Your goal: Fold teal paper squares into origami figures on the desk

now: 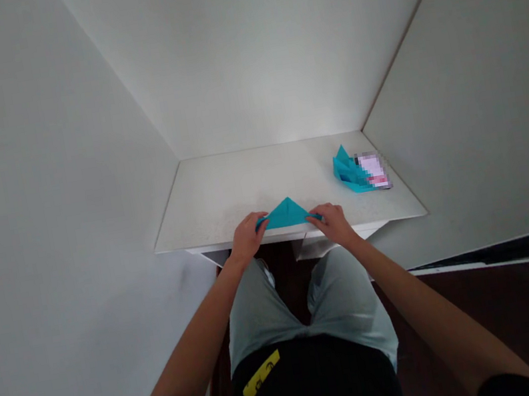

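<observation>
A blue folded paper (288, 213) with a pointed peak in the middle is at the front edge of the white tabletop (251, 176). My left hand (249, 233) pinches its left end between thumb and fingers. At the right end, my right hand (330, 219) grips the paper in the same way. The peak points away from me. Farther back on the right lies a blue folded paper boat (349, 173), away from both hands.
Beside the boat is a blurred-out flat object (374, 170), perhaps a phone. White walls close in the table at the left, back and right. My legs are below the front edge, above a dark floor (467, 319).
</observation>
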The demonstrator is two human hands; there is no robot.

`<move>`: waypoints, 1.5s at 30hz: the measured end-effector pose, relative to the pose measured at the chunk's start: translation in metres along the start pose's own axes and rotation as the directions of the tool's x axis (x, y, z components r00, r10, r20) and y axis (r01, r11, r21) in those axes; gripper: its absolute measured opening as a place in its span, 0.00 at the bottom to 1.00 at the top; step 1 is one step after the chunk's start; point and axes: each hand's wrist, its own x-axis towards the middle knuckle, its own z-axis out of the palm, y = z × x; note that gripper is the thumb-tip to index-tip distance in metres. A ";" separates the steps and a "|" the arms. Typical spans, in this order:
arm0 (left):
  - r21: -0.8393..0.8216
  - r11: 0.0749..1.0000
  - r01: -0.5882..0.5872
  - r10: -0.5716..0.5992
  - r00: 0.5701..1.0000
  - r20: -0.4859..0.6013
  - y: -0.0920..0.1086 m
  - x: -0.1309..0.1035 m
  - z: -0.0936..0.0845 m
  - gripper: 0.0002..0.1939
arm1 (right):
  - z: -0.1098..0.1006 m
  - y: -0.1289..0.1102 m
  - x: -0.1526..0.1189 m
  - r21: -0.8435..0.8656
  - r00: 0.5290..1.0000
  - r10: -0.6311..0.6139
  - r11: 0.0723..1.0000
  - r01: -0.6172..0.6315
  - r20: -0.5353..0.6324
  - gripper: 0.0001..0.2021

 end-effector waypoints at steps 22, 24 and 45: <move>0.228 0.966 -0.121 0.108 0.992 0.066 -0.006 -0.039 0.025 0.20 | 0.013 -0.017 -0.010 -0.269 0.997 -0.062 0.962 0.050 -0.037 0.18; 0.235 0.965 -0.120 0.107 0.992 0.068 -0.007 -0.042 0.024 0.21 | 0.011 -0.020 -0.023 -0.287 0.995 -0.102 0.954 0.092 -0.020 0.21; 0.326 0.942 -0.078 0.014 0.981 0.194 0.009 -0.013 -0.001 0.14 | 0.011 -0.028 -0.031 -0.162 0.998 0.014 0.986 -0.024 -0.061 0.21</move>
